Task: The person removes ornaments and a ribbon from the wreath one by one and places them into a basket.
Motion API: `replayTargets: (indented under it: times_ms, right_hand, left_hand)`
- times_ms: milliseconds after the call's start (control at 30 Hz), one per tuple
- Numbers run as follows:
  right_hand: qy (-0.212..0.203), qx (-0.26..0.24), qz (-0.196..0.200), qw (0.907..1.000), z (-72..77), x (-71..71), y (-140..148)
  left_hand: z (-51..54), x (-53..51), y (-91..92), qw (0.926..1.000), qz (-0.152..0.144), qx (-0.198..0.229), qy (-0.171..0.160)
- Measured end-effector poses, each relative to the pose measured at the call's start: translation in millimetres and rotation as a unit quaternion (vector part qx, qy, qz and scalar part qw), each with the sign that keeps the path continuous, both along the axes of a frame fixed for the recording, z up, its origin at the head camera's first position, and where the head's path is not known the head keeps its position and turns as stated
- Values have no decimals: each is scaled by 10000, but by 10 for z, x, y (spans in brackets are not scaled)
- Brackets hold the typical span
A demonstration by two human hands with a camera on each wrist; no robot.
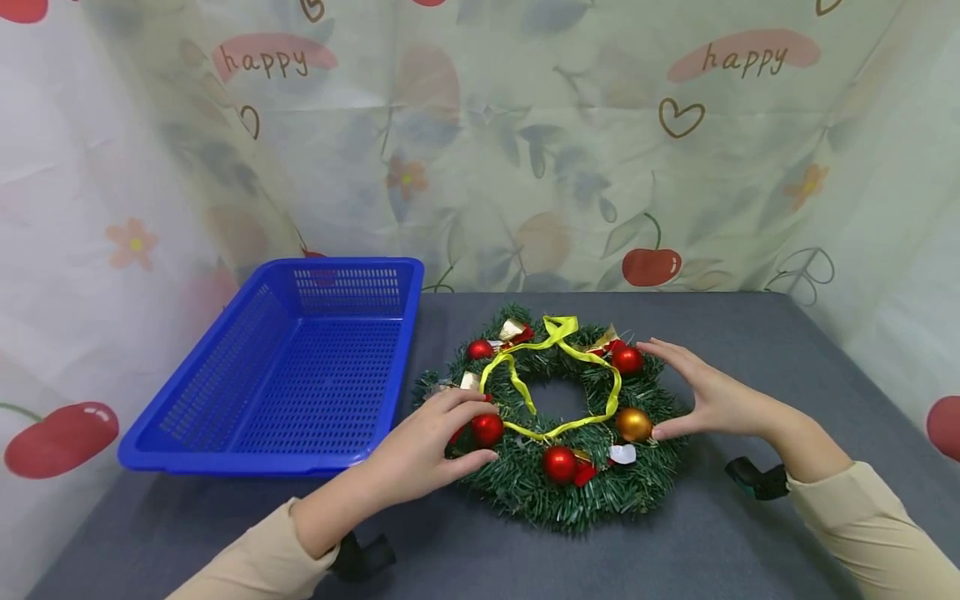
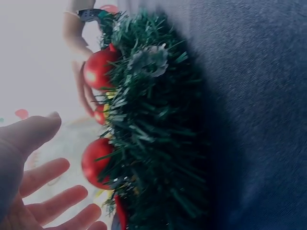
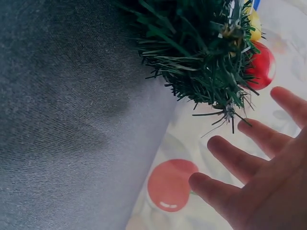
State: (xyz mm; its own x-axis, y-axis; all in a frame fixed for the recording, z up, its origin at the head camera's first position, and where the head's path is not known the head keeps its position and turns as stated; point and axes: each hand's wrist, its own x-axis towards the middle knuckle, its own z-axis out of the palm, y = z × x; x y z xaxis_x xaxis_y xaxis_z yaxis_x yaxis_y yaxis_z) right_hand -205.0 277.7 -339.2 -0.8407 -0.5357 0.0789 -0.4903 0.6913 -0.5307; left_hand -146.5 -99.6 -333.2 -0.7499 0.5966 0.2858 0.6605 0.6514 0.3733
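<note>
A green Christmas wreath (image 1: pixel 577 496) lies flat on the grey table, dressed with red baubles (image 1: pixel 560 464), a gold bauble (image 1: pixel 633 424) and small bows. Yellow ribbon (image 1: pixel 555 429) loops loosely over its top around the centre hole. Over the wreath's left side hovers my left hand (image 1: pixel 427 442), fingers spread near a red bauble; the left wrist view shows a gap between the fingers and the baubles (image 2: pixel 97 163). At the right side is my right hand (image 1: pixel 727 400), fingers extended, thumb near the gold bauble. In the right wrist view its fingers (image 3: pixel 235 158) stand apart from the greenery.
A blue plastic basket (image 1: pixel 405 358) with perforated walls stands left of the wreath, with nothing seen inside. Behind the grey table (image 1: pixel 720 325) hangs a patterned curtain (image 1: pixel 487 167). Each wrist wears a dark camera mount (image 1: pixel 757 479).
</note>
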Motion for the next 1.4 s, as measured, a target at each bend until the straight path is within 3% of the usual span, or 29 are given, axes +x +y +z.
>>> replayTargets:
  times_ms: [167, 400, 700, 1000, 1400]
  right_hand:
    - [-93, -34, -35, 9999, -32, -5, 11]
    - [-83, -26, -21, 10000, -100, -17, 47]
    - [-68, 44, 97, 9999, -137, -9, 86]
    - [-374, 313, -42, 9988, -144, -6, 88]
    - [-399, 409, -77, 9983, -128, 13, 87]
  left_hand:
    - [-66, -18, 22, 9999, -34, -90, -82]
    - [-128, -38, 35, 9997, -66, -125, 212]
    - [-142, -47, 39, 9996, -26, -12, 297]
    - [-149, -55, 50, 9993, 44, 15, 375]
    - [-166, -66, 68, 9984, 156, 80, 534]
